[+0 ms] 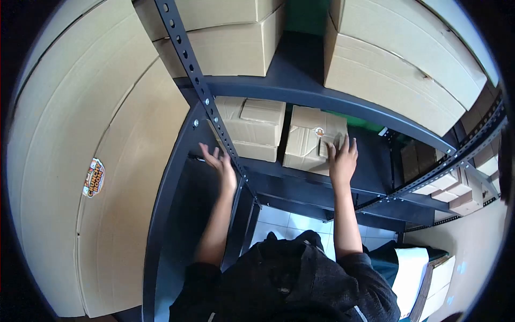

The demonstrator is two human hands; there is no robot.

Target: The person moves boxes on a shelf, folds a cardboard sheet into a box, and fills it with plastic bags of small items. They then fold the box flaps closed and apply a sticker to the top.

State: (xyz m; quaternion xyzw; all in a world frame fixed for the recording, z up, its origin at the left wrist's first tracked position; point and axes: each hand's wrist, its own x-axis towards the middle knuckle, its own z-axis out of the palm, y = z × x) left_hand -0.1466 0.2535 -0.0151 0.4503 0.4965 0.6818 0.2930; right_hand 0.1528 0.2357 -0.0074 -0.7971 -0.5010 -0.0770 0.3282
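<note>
Left hand: the left hand (221,162) is laid with fingers spread wide against the perforated upright post (199,86) at the left front corner of the shelf (300,180); nothing is gripped.
Right hand: the right hand (342,159) is pressed flat on the front right face of the small carton (311,140), fingers slightly fanned and resting on it; whether the fingertips hook over its top edge cannot be told.
Small carton: a boxy shape of matte brown corrugated board, folded flaps on top, a small round sticker near the upper edge; it is set near the front edge of the shelf, about the middle.
Neighbour carton: a second carton (255,127) of the same dull card is seen just beside it, towards the left post, with a narrow gap between.
Shelf: dark painted metal, smooth, flat, with a straight front lip; the post is punched with a row of round holes.
Upper cartons: large plain cardboard boxes (397,64) are stacked on the level above.
Left side: tall flat cardboard sheets (80,134), curved by the lens, bear a colourful printed label (94,177).
Floor: pale glossy tiles (279,220) are seen under the shelf.
</note>
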